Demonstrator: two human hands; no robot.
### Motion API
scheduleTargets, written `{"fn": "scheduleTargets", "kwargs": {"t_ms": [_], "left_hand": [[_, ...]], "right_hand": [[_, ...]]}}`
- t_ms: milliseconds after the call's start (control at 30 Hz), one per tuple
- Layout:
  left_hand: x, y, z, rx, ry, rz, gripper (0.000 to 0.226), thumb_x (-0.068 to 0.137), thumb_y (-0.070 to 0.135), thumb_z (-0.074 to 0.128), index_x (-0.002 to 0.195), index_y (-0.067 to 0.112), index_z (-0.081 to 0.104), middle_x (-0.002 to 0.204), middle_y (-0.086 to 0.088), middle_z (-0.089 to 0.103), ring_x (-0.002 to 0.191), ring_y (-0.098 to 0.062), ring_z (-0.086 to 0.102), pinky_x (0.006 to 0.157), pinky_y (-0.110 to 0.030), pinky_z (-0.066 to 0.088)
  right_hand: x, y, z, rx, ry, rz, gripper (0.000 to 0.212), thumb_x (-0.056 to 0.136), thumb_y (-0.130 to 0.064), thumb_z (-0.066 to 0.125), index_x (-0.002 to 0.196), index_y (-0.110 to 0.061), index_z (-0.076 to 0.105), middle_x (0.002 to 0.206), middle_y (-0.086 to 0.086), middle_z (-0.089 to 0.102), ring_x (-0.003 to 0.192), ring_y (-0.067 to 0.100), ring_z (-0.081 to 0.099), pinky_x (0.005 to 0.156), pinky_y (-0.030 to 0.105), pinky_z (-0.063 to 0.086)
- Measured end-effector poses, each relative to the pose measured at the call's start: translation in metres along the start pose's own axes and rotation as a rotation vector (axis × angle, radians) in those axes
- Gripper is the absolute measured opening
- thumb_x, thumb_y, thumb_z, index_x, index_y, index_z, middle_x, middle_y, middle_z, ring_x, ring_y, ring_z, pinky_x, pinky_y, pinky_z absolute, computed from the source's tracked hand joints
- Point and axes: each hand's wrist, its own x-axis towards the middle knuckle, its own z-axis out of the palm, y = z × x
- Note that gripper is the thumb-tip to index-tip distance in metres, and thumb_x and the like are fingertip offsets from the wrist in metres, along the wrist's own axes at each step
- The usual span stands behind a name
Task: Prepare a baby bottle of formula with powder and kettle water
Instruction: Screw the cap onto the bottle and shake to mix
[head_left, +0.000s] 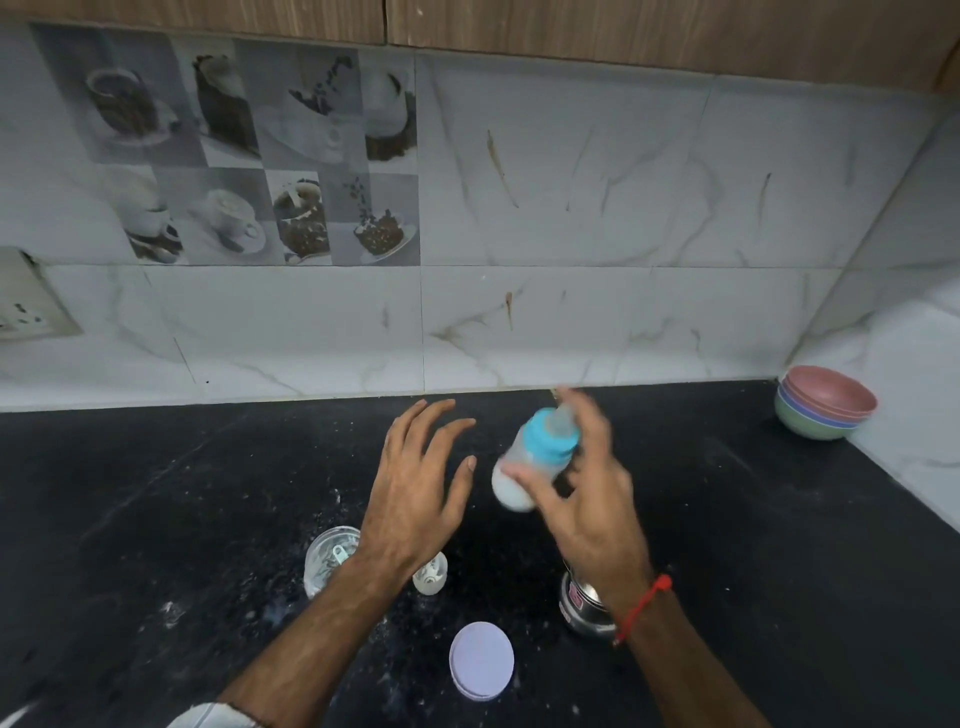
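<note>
Two hands, one bottle, one lid, four stacked bowls, one jar.

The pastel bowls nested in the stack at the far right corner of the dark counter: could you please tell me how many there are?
4 show by their rims in the stack of pastel plastic bowls: pink on top, a second pink, then blue, then green at the bottom touching the black stone counter. More could be hidden inside.

No legible text or labels.
</note>
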Motion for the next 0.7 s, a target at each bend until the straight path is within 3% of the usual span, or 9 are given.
{"fn": "scheduleTargets", "kwargs": {"t_ms": [67, 133, 267, 333, 433, 500, 567, 600, 700], "left_hand": [[0.001, -0.001, 0.0, 0.004, 0.008, -0.002, 0.04, 0.101, 0.026, 0.062, 0.139, 0.017, 0.059, 0.153, -0.005, 0.048, 0.148, -0.029, 0.034, 0.12, -0.053, 0.036], [0.002, 0.0, -0.001, 0.0, 0.01, -0.011, 0.04, 0.101, 0.025, 0.064, 0.139, 0.017, 0.059, 0.153, -0.005, 0.048, 0.148, -0.029, 0.034, 0.12, -0.052, 0.036], [0.002, 0.001, -0.001, -0.009, 0.018, -0.005, 0.041, 0.099, 0.024, 0.066, 0.139, 0.016, 0.059, 0.153, -0.005, 0.048, 0.148, -0.029, 0.035, 0.12, -0.051, 0.037], [0.001, 0.0, 0.0, -0.003, 0.017, -0.007, 0.041, 0.099, 0.024, 0.066, 0.139, 0.016, 0.059, 0.153, -0.006, 0.049, 0.148, -0.03, 0.036, 0.12, -0.052, 0.037], [0.002, -0.001, 0.001, 0.001, 0.007, -0.014, 0.041, 0.1, 0.024, 0.065, 0.14, 0.017, 0.058, 0.154, -0.005, 0.048, 0.149, -0.029, 0.035, 0.12, -0.051, 0.037], [0.003, 0.0, 0.001, -0.006, 0.011, -0.015, 0.041, 0.1, 0.024, 0.064, 0.14, 0.018, 0.058, 0.154, -0.004, 0.048, 0.149, -0.029, 0.034, 0.121, -0.051, 0.036], [0.004, 0.002, 0.0, -0.014, 0.02, -0.012, 0.042, 0.1, 0.025, 0.064, 0.141, 0.018, 0.058, 0.154, -0.004, 0.047, 0.149, -0.028, 0.034, 0.121, -0.05, 0.037], [0.004, 0.002, -0.001, -0.014, 0.021, -0.013, 0.042, 0.1, 0.025, 0.064, 0.141, 0.018, 0.057, 0.155, -0.004, 0.047, 0.149, -0.027, 0.034, 0.121, -0.049, 0.037], [0.003, -0.002, -0.001, -0.01, 0.027, -0.013, 0.041, 0.1, 0.023, 0.064, 0.14, 0.017, 0.058, 0.154, -0.005, 0.048, 0.148, -0.029, 0.035, 0.121, -0.051, 0.037]], "right_hand": [[0.013, -0.016, -0.008, 0.122, 0.211, -0.094, 0.094, 0.084, -0.015, 0.086, 0.146, -0.057, 0.03, 0.144, 0.004, 0.055, 0.123, 0.026, 0.065, 0.101, 0.044, 0.058], [0.017, -0.009, -0.009, 0.124, 0.331, -0.13, 0.099, 0.082, -0.005, 0.085, 0.148, -0.053, 0.029, 0.147, 0.008, 0.05, 0.126, 0.033, 0.061, 0.101, 0.046, 0.057], [-0.005, 0.013, 0.009, -0.036, -0.019, 0.071, 0.089, 0.087, -0.028, 0.084, 0.149, -0.059, 0.029, 0.148, -0.011, 0.052, 0.131, 0.019, 0.06, 0.105, 0.052, 0.053], [0.0, 0.002, 0.008, 0.057, 0.06, 0.011, 0.09, 0.085, -0.025, 0.085, 0.148, -0.059, 0.031, 0.149, -0.007, 0.054, 0.128, 0.02, 0.063, 0.104, 0.049, 0.056], [0.017, -0.013, 0.0, 0.167, 0.338, -0.165, 0.096, 0.083, -0.009, 0.085, 0.147, -0.055, 0.032, 0.147, 0.016, 0.05, 0.126, 0.033, 0.063, 0.101, 0.045, 0.058], [0.015, 0.0, 0.005, 0.063, 0.291, -0.112, 0.093, 0.084, -0.015, 0.085, 0.148, -0.055, 0.03, 0.149, 0.011, 0.049, 0.13, 0.031, 0.059, 0.103, 0.049, 0.055], [0.002, 0.009, 0.01, -0.038, 0.03, 0.027, 0.088, 0.086, -0.028, 0.084, 0.147, -0.06, 0.03, 0.146, -0.007, 0.054, 0.13, 0.019, 0.061, 0.105, 0.05, 0.054], [-0.001, 0.007, 0.01, -0.018, -0.007, 0.053, 0.087, 0.086, -0.029, 0.084, 0.146, -0.061, 0.031, 0.144, -0.011, 0.056, 0.127, 0.016, 0.063, 0.105, 0.049, 0.055], [0.01, -0.014, 0.001, 0.151, 0.232, -0.087, 0.094, 0.083, -0.012, 0.086, 0.146, -0.057, 0.033, 0.143, 0.005, 0.057, 0.121, 0.023, 0.067, 0.099, 0.039, 0.059]]}}
